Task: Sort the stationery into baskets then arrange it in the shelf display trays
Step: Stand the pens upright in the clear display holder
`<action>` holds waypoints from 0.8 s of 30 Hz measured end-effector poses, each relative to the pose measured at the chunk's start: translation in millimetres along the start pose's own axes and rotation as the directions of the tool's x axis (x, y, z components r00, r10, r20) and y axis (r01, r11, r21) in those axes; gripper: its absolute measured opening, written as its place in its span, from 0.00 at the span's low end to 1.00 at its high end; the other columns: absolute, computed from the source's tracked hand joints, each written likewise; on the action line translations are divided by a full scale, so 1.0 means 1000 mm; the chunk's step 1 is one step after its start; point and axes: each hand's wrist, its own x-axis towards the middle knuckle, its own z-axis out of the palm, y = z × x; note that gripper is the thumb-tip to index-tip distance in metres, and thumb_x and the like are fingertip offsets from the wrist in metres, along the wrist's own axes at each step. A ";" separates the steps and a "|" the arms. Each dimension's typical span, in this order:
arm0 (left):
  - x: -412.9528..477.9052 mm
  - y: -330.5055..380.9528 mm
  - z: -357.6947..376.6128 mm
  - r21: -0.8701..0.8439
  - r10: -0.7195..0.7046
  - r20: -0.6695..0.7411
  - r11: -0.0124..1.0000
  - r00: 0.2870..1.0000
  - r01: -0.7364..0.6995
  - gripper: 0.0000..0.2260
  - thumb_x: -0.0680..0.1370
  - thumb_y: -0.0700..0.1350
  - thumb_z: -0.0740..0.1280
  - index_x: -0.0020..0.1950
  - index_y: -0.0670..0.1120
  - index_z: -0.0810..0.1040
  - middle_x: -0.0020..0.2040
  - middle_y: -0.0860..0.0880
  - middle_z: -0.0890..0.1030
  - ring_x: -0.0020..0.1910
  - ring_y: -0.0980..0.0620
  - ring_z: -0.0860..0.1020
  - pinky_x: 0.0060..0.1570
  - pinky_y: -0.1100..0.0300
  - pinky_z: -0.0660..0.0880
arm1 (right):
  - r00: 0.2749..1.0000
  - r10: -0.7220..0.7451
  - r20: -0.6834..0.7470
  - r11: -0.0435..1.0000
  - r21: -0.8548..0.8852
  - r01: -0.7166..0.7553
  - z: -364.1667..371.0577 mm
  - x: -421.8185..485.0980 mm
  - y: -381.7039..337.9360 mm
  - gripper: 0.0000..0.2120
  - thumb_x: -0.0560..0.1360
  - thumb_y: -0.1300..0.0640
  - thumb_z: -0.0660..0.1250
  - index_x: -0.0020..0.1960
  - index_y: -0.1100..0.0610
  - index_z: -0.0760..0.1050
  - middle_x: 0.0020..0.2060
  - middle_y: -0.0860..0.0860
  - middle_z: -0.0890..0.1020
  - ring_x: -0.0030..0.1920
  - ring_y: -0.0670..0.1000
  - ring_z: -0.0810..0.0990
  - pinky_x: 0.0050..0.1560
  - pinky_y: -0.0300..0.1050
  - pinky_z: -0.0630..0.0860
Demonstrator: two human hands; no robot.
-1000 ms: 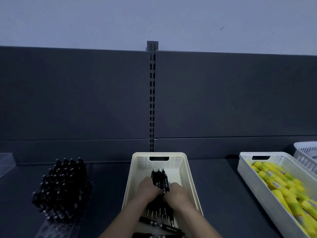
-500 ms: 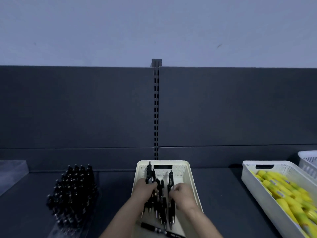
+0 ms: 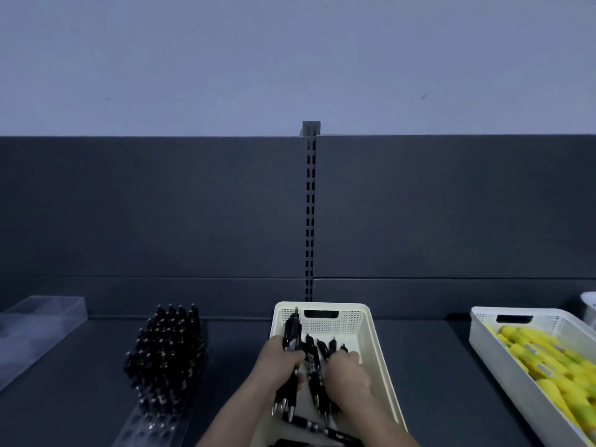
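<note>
Left hand (image 3: 280, 359) grips a bundle of black pens (image 3: 292, 337) and right hand (image 3: 348, 372) curls round more, both inside the cream basket (image 3: 351, 321). Bare shelf (image 3: 419, 366) flanks the basket, reaching the pen tray (image 3: 167, 356) on its left and the white basket (image 3: 483, 350) on its right.

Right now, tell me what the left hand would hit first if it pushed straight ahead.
Likely the far wall of the cream basket, just beyond the black pens that the left hand grips, though depth is unclear.
</note>
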 end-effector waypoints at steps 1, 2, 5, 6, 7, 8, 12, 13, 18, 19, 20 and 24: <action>-0.001 0.000 0.001 0.006 0.003 0.002 1.000 1.000 -0.003 0.11 0.74 0.29 0.59 0.35 0.43 0.66 0.21 0.49 0.69 0.23 0.49 0.69 0.25 0.62 0.68 | 1.000 0.018 0.014 1.000 0.017 -0.018 0.001 0.003 0.001 0.18 0.78 0.64 0.53 0.67 0.63 0.66 0.64 0.59 0.70 0.63 0.56 0.74 0.61 0.46 0.73; -0.001 0.000 0.001 0.007 0.001 0.001 1.000 1.000 -0.001 0.12 0.74 0.29 0.59 0.35 0.43 0.66 0.21 0.49 0.68 0.23 0.49 0.69 0.26 0.62 0.68 | 0.999 0.031 0.034 0.999 0.041 -0.032 0.000 0.006 0.002 0.17 0.77 0.64 0.53 0.65 0.63 0.68 0.63 0.59 0.73 0.62 0.56 0.75 0.59 0.45 0.73; -0.003 0.001 0.003 -0.016 -0.007 -0.001 1.000 1.000 0.007 0.12 0.74 0.29 0.59 0.35 0.43 0.66 0.25 0.47 0.69 0.22 0.50 0.67 0.24 0.63 0.68 | 0.995 0.011 0.099 0.992 0.127 -0.023 -0.004 0.006 0.006 0.13 0.77 0.60 0.56 0.57 0.62 0.75 0.57 0.56 0.79 0.58 0.55 0.78 0.52 0.43 0.73; -0.003 0.001 0.004 -0.021 -0.005 0.000 1.000 1.000 0.005 0.12 0.74 0.28 0.59 0.35 0.43 0.66 0.26 0.45 0.69 0.22 0.50 0.67 0.23 0.64 0.67 | 0.993 0.015 0.121 0.989 0.142 -0.032 -0.007 0.005 0.007 0.12 0.77 0.59 0.58 0.55 0.62 0.76 0.56 0.56 0.80 0.57 0.55 0.78 0.50 0.43 0.72; -0.002 0.001 0.005 -0.022 -0.003 -0.001 1.000 1.000 0.003 0.12 0.74 0.28 0.59 0.35 0.42 0.66 0.27 0.45 0.70 0.22 0.50 0.67 0.22 0.64 0.67 | 0.991 0.021 0.130 0.985 0.170 -0.043 -0.009 0.005 0.008 0.10 0.77 0.59 0.58 0.53 0.62 0.76 0.54 0.56 0.80 0.55 0.55 0.78 0.48 0.42 0.72; -0.002 0.001 0.005 -0.021 -0.004 0.001 1.000 1.000 0.004 0.11 0.74 0.28 0.59 0.35 0.42 0.67 0.27 0.44 0.70 0.22 0.50 0.67 0.22 0.64 0.66 | 0.992 0.029 0.127 0.975 0.215 -0.056 -0.011 0.003 0.010 0.08 0.77 0.59 0.59 0.49 0.61 0.76 0.52 0.56 0.80 0.51 0.55 0.78 0.46 0.42 0.72; -0.001 0.003 0.006 -0.037 -0.006 0.032 0.999 0.999 0.007 0.11 0.74 0.28 0.61 0.34 0.41 0.69 0.26 0.44 0.71 0.22 0.50 0.68 0.24 0.63 0.66 | 0.996 0.012 0.093 0.783 0.619 -0.068 -0.031 -0.003 0.019 0.09 0.75 0.66 0.59 0.36 0.59 0.70 0.32 0.55 0.76 0.32 0.53 0.73 0.34 0.46 0.71; -0.001 0.004 0.006 -0.043 0.001 0.047 0.999 0.999 0.001 0.11 0.73 0.28 0.62 0.34 0.40 0.69 0.24 0.46 0.71 0.22 0.51 0.68 0.25 0.64 0.65 | 0.993 -0.023 0.116 0.651 0.755 -0.073 -0.039 -0.008 0.022 0.10 0.76 0.67 0.59 0.36 0.59 0.69 0.28 0.54 0.73 0.27 0.51 0.71 0.30 0.44 0.69; -0.022 0.015 0.013 -0.165 0.064 0.158 0.986 0.985 -0.037 0.08 0.78 0.36 0.63 0.39 0.41 0.68 0.29 0.46 0.71 0.24 0.52 0.69 0.23 0.63 0.67 | 0.955 -0.227 0.192 0.182 0.972 -0.152 -0.079 -0.050 0.033 0.03 0.79 0.62 0.58 0.50 0.62 0.70 0.23 0.52 0.70 0.20 0.46 0.64 0.19 0.35 0.58; -0.029 0.016 0.014 -0.190 0.077 0.168 0.981 0.983 -0.044 0.08 0.78 0.37 0.62 0.40 0.41 0.68 0.29 0.46 0.71 0.23 0.51 0.69 0.23 0.63 0.67 | 0.950 -0.247 0.191 0.142 0.977 -0.159 -0.083 -0.058 0.035 0.04 0.79 0.62 0.58 0.50 0.62 0.69 0.24 0.52 0.70 0.20 0.46 0.63 0.19 0.34 0.58; -0.037 0.017 0.014 -0.195 0.092 0.166 0.979 0.982 -0.058 0.08 0.79 0.38 0.62 0.41 0.41 0.67 0.30 0.46 0.71 0.23 0.52 0.69 0.23 0.63 0.67 | 0.949 -0.258 0.180 0.114 0.981 -0.155 -0.087 -0.066 0.036 0.04 0.79 0.62 0.58 0.50 0.62 0.69 0.24 0.53 0.70 0.20 0.46 0.63 0.19 0.34 0.58; -0.069 0.017 0.008 -0.128 0.138 0.089 0.984 0.986 -0.126 0.09 0.79 0.42 0.63 0.40 0.44 0.66 0.29 0.48 0.69 0.22 0.53 0.65 0.23 0.63 0.62 | 0.952 -0.276 0.131 0.032 0.991 -0.127 -0.089 -0.091 0.032 0.05 0.78 0.63 0.60 0.46 0.63 0.74 0.28 0.54 0.76 0.25 0.48 0.71 0.23 0.38 0.67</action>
